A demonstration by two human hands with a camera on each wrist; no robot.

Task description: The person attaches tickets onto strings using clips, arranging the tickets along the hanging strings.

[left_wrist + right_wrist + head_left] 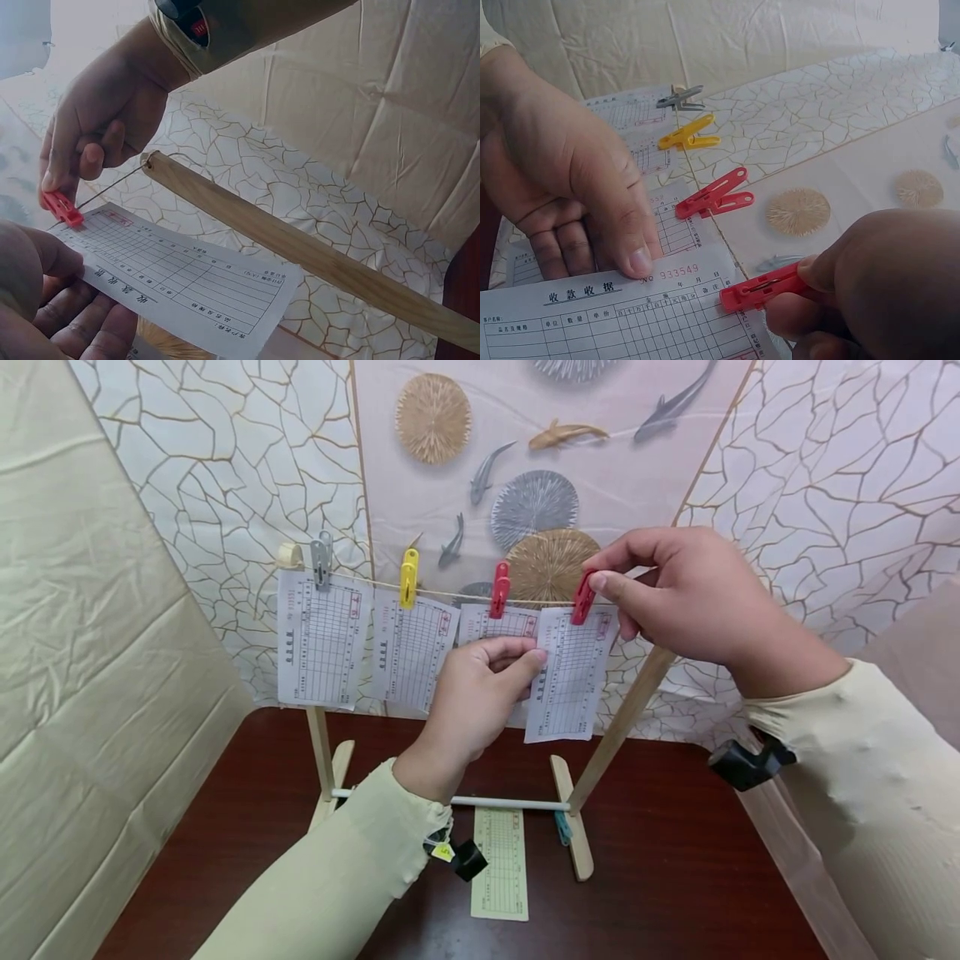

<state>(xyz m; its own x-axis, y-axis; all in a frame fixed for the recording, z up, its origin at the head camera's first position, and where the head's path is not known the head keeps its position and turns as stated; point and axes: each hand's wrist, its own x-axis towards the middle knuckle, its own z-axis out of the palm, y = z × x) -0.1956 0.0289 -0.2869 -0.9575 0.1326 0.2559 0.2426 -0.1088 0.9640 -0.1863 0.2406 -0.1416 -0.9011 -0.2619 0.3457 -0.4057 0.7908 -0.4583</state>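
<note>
A printed receipt slip hangs at the right end of the string, its top edge at a red clothespin. My right hand pinches that clothespin between thumb and fingertips. With thumb and fingers my left hand holds the slip by its left edge. In the right wrist view the red clothespin sits over the slip's edge at the string. Left of it, a second red clothespin holds another slip, partly hidden behind my left hand.
Farther left, a yellow clothespin and a grey clothespin hold slips. The string runs between wooden posts joined by a white rod. A yellow slip lies on the dark table; a teal clothespin is by the right foot.
</note>
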